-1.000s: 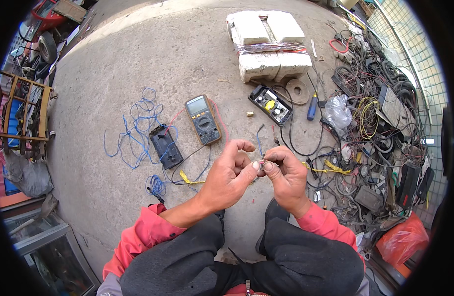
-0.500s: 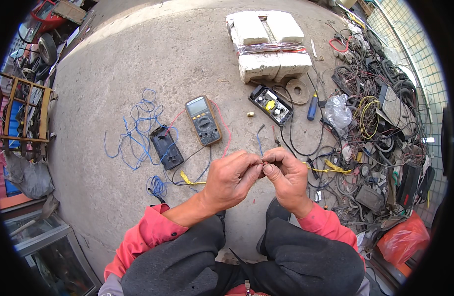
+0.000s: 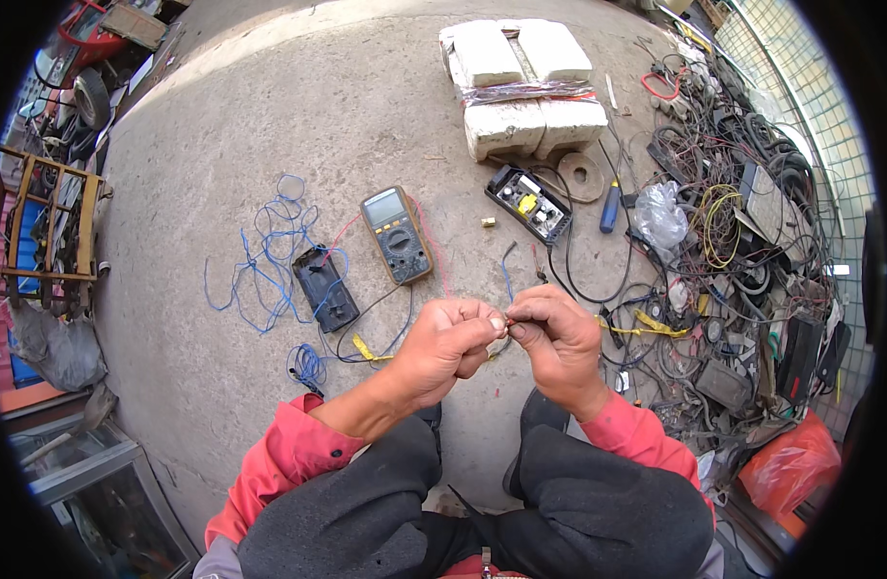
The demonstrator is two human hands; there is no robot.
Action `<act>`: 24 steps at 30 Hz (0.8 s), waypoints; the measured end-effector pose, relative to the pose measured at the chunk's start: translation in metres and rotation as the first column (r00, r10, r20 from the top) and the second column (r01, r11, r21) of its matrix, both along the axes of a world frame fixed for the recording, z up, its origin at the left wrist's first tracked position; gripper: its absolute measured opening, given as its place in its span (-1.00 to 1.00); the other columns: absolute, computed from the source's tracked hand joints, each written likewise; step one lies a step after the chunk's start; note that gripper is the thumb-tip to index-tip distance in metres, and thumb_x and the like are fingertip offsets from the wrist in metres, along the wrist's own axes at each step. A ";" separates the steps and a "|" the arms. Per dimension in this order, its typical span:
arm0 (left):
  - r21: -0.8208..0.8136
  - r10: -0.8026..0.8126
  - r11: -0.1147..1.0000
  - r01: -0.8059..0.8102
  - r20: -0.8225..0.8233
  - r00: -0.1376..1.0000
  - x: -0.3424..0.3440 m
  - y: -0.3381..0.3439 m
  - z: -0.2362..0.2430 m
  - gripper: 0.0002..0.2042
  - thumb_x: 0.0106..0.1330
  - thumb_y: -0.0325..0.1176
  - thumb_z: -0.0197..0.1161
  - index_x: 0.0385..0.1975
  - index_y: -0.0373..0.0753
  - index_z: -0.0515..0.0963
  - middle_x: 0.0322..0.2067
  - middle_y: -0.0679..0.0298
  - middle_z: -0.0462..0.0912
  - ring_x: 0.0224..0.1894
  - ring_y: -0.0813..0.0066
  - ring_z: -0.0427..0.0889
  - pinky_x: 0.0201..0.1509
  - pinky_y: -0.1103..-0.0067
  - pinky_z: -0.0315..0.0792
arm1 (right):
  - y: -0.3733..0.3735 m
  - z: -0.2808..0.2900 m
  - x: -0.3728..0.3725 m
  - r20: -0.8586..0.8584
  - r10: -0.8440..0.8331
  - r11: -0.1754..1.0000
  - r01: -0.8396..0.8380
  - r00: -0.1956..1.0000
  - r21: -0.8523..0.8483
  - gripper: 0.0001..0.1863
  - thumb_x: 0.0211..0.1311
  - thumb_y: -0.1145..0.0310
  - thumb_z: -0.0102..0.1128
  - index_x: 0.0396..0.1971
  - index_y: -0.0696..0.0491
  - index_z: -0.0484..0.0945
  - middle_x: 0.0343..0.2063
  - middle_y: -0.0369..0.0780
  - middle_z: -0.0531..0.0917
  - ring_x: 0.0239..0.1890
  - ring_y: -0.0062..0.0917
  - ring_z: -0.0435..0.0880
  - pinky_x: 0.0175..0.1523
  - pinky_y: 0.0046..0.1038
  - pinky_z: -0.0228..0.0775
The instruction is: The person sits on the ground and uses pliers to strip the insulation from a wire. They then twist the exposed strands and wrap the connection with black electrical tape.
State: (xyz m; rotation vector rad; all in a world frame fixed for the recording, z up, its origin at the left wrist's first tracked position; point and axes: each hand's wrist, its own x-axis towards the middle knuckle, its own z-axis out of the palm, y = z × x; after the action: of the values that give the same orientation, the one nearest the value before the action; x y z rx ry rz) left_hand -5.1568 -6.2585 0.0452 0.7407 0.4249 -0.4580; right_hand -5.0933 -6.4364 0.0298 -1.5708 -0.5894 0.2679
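Observation:
My left hand (image 3: 455,343) and my right hand (image 3: 554,347) meet fingertip to fingertip, both pinched on a tiny coppery bit (image 3: 509,322), too small to name. Beyond them are a multimeter (image 3: 396,234) with red and black leads, an open black housing with circuit parts (image 3: 528,204), and an empty black case (image 3: 325,288). A blue wire (image 3: 508,270) lies just past my fingers, and a small brass-coloured piece (image 3: 489,223) sits near the housing. A tangle of blue wire (image 3: 255,261) lies at the left.
A large heap of cables (image 3: 723,251) fills the right, with a screwdriver (image 3: 611,206) beside it and a red bag (image 3: 791,463). White foam blocks (image 3: 523,58) sit ahead. A wooden rack (image 3: 53,222) and a glass-panelled frame (image 3: 106,502) line the left.
The fingers of my left hand have shifted, first curling downward, then the thumb sliding over toward my right fingertips. My right hand stays pinched in about the same place.

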 end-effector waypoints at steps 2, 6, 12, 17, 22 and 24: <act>-0.099 -0.016 0.995 0.011 -0.051 0.999 0.001 0.003 -0.001 -0.89 0.39 -0.40 0.21 -0.32 -0.30 0.52 -0.57 0.52 0.33 -0.66 0.81 0.09 -0.59 0.68 -0.05 | 0.000 0.001 0.000 0.032 -0.004 1.000 0.004 0.999 -0.006 -0.84 0.14 0.72 0.26 -0.28 0.21 0.61 -0.29 -0.19 0.64 -0.31 -0.57 0.62 -0.24 -0.54 0.50; 0.164 -0.083 0.984 0.064 0.110 0.990 0.003 0.001 -0.003 -0.89 0.42 -0.39 0.18 -0.24 -0.30 0.52 -0.56 0.51 0.37 -0.62 0.82 0.16 -0.57 0.70 -0.03 | -0.003 0.000 -0.001 -0.048 0.013 1.000 -0.012 0.999 0.010 -0.85 0.17 0.71 0.25 -0.26 0.23 0.61 -0.29 -0.18 0.64 -0.33 -0.58 0.63 -0.25 -0.55 0.51; 0.765 -0.280 0.592 -0.255 0.492 0.824 0.001 -0.001 0.000 -0.76 0.28 -0.52 0.24 -0.07 -0.39 0.48 -0.37 0.30 0.54 -0.42 0.63 0.52 -0.44 0.68 0.40 | -0.004 -0.001 -0.003 -0.269 0.016 0.996 0.008 0.963 0.090 -0.88 0.26 0.65 0.23 -0.21 0.28 0.61 -0.26 -0.19 0.63 -0.32 -0.61 0.65 -0.22 -0.59 0.56; 0.783 -0.469 0.279 -0.556 0.616 0.633 0.004 -0.002 -0.003 -0.63 0.01 -0.63 0.38 -0.13 -0.35 0.52 -0.29 0.11 0.61 -0.31 0.30 0.68 -0.35 0.53 0.55 | -0.007 0.003 -0.003 -0.384 0.031 0.993 0.014 0.923 0.113 -0.85 0.29 0.62 0.24 -0.17 0.30 0.61 -0.24 -0.20 0.63 -0.30 -0.62 0.67 -0.21 -0.60 0.59; 0.704 -0.548 0.168 -0.690 0.649 0.528 0.006 0.000 -0.006 -0.67 -0.01 -0.61 0.44 -0.21 -0.33 0.55 -0.33 0.11 0.66 -0.39 0.22 0.68 -0.42 0.47 0.55 | -0.009 0.006 -0.002 -0.478 0.052 0.995 -0.007 0.877 0.097 -0.83 0.30 0.59 0.25 -0.14 0.29 0.61 -0.26 -0.22 0.65 -0.31 -0.62 0.67 -0.20 -0.60 0.60; 0.683 -0.556 0.143 -0.716 0.654 0.513 0.008 -0.001 -0.005 -0.70 0.01 -0.61 0.43 -0.24 -0.32 0.56 -0.36 0.13 0.67 -0.42 0.24 0.68 -0.45 0.46 0.55 | -0.010 0.005 -0.002 -0.466 0.057 0.996 -0.021 0.883 0.084 -0.84 0.31 0.59 0.24 -0.15 0.30 0.59 -0.27 -0.20 0.64 -0.30 -0.59 0.68 -0.21 -0.56 0.62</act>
State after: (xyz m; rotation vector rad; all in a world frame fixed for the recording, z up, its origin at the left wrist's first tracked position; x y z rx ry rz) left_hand -5.1492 -6.2594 0.0397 2.2195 -0.3717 0.6124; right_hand -5.0949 -6.4466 0.0350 -1.3538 -0.2463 0.6297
